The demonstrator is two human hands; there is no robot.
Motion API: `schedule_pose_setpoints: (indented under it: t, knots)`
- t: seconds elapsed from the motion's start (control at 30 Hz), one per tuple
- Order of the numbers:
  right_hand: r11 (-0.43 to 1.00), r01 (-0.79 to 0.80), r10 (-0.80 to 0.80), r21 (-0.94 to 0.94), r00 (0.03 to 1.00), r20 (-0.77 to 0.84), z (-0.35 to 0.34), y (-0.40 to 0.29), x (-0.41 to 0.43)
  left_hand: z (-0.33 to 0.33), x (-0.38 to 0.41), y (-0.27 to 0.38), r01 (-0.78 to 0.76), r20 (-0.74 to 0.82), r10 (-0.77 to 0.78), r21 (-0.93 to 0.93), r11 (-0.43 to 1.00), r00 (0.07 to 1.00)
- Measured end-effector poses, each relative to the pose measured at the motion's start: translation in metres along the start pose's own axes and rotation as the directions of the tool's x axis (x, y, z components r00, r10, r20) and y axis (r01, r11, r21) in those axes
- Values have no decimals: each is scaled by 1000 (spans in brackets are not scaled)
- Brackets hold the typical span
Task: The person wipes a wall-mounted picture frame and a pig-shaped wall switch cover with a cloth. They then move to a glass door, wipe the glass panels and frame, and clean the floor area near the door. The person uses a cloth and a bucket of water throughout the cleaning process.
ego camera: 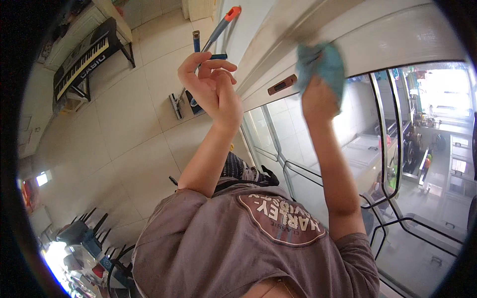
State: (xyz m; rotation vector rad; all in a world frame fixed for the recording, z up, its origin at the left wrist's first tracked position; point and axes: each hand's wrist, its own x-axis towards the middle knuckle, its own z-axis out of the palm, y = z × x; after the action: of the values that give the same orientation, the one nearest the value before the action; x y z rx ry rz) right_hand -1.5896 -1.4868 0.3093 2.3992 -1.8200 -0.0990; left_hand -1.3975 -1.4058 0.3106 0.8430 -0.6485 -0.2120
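A crumpled blue cloth [326, 63] is gripped in my right hand [320, 98], pressed up near the white frame [391, 33] of a glass door. Hand and cloth are slightly blurred. Just left of the cloth, a brown recessed latch plate [282, 85] is set in the frame. My left hand [214, 83] is raised with loosely bent fingers, and I see nothing held in it. Behind it, a pole with a grey and orange grip [223, 24] leans by the wall; the hand hides part of it.
Glass panes with dark curved bars [387, 149] fill the right side, with a kitchen visible through them. A metal tool head [176, 106] is near the tiled floor [123, 123]. An electronic keyboard [84, 67] stands at upper left. Dark chairs [80, 234] are at lower left.
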Motion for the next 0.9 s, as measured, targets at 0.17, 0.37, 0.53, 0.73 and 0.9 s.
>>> schedule_pose_setpoints:
  t: [0.17,0.37,0.53,0.73,0.9]
  knots:
    - [971,238,-214,-19,833,-510,36,-2,9,20,-16,9,66,107,-62,-31,997,992]
    - [742,307,-412,-596,910,-44,142,14,-80,37,-14,29,57,216,-49,-26,998,975]
    - [978,-153,28,-145,779,-627,-35,35,-98,74,-20,48,35,316,-21,-38,999,949]
    - [886,-355,62,-299,729,-682,-43,58,-192,148,10,65,-602,457,529,17,798,715]
    - [873,-482,344,-69,710,-614,51,123,-369,187,40,39,-618,628,557,-150,772,543]
